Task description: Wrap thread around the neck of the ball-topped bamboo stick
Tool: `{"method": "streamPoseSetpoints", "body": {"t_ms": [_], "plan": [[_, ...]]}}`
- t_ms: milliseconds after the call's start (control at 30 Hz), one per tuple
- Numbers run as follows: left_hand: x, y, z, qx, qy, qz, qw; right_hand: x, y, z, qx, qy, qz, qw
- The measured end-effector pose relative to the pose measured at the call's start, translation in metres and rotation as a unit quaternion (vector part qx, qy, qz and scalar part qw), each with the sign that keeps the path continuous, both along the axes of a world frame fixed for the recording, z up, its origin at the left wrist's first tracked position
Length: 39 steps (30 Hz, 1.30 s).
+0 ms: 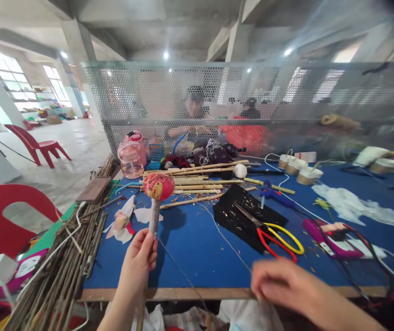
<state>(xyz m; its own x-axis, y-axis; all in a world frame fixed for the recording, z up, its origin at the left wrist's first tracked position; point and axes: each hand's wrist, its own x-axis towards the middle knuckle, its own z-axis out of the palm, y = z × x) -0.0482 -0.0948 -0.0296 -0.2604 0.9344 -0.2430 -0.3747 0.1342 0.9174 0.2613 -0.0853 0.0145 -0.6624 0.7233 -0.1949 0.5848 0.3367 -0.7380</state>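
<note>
My left hand point(141, 253) is closed around a stick with a rounded red-and-gold patterned head point(159, 186). Grey wrapping covers the stick just below that head, and its bare lower end shows beneath my wrist. The stick stands nearly upright over the front of the blue table point(197, 262). My right hand point(280, 280), blurred, is at the table's front edge with fingers curled together; what they hold, if anything, is hidden. A thin cord point(224, 236) runs across the table towards its fingertips. Scissors with red and yellow handles point(264, 230) lie on black cloth point(224, 207) beyond it.
Several bare sticks point(197, 188) lie across the table's back, near a white ball point(240, 171) and a pink jug point(133, 156). More sticks point(62, 271) are heaped along the left side. A power strip point(342, 241) with cables sits right. A perforated screen point(162, 101) stands behind; people are beyond it.
</note>
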Motion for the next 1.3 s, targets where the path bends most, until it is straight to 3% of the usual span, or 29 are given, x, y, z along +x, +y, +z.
{"method": "streamPoseSetpoints", "body": {"t_ms": [67,133,200,267,400,500,600,733,800,867,1000,1100,1200,1267,1300], "plan": [[0.001,-0.007,0.001,-0.019,-0.004,0.012,1.0,-0.038,0.064,0.002,-0.003,0.082,-0.076,0.994],[0.002,-0.016,0.001,-0.034,-0.016,0.028,0.999,-0.083,0.131,0.0,0.048,0.107,-0.121,0.986],[0.003,-0.023,0.001,-0.043,-0.035,0.037,0.998,-0.127,0.189,-0.007,0.12,0.031,-0.169,0.978],[0.002,-0.028,0.0,-0.05,-0.047,0.053,0.996,-0.164,0.23,-0.015,0.163,-0.038,-0.231,0.959],[-0.004,-0.031,-0.002,-0.055,-0.064,0.076,0.994,-0.208,0.263,-0.027,0.147,-0.047,-0.267,0.951],[-0.008,-0.031,-0.001,-0.066,-0.068,0.093,0.991,-0.222,0.272,-0.018,0.119,0.004,-0.263,0.957],[-0.009,-0.03,-0.001,-0.074,-0.071,0.104,0.989,-0.223,0.283,0.014,0.087,0.09,-0.252,0.96],[-0.004,-0.028,-0.001,-0.073,-0.077,0.117,0.987,-0.204,0.301,0.081,0.069,0.223,-0.238,0.943],[-0.001,-0.028,-0.001,-0.072,-0.077,0.119,0.987,-0.189,0.306,0.116,0.034,0.367,-0.225,0.902],[0.002,-0.029,0.001,-0.07,-0.073,0.119,0.988,-0.173,0.306,0.148,0.037,0.442,-0.206,0.872],[0.004,-0.031,0.006,-0.06,-0.067,0.096,0.991,-0.139,0.286,0.208,0.126,0.501,-0.193,0.834],[0.005,-0.033,0.009,-0.046,-0.055,0.068,0.995,-0.112,0.25,0.242,0.197,0.517,-0.187,0.812],[0.008,-0.036,0.01,-0.035,-0.035,0.039,0.998,-0.089,0.198,0.242,0.287,0.511,-0.138,0.798],[0.011,-0.037,0.012,-0.022,-0.019,0.028,0.999,-0.078,0.163,0.216,0.323,0.487,-0.096,0.806],[0.013,-0.037,0.014,-0.013,-0.011,0.024,1.0,-0.074,0.146,0.197,0.318,0.448,-0.071,0.833]]}}
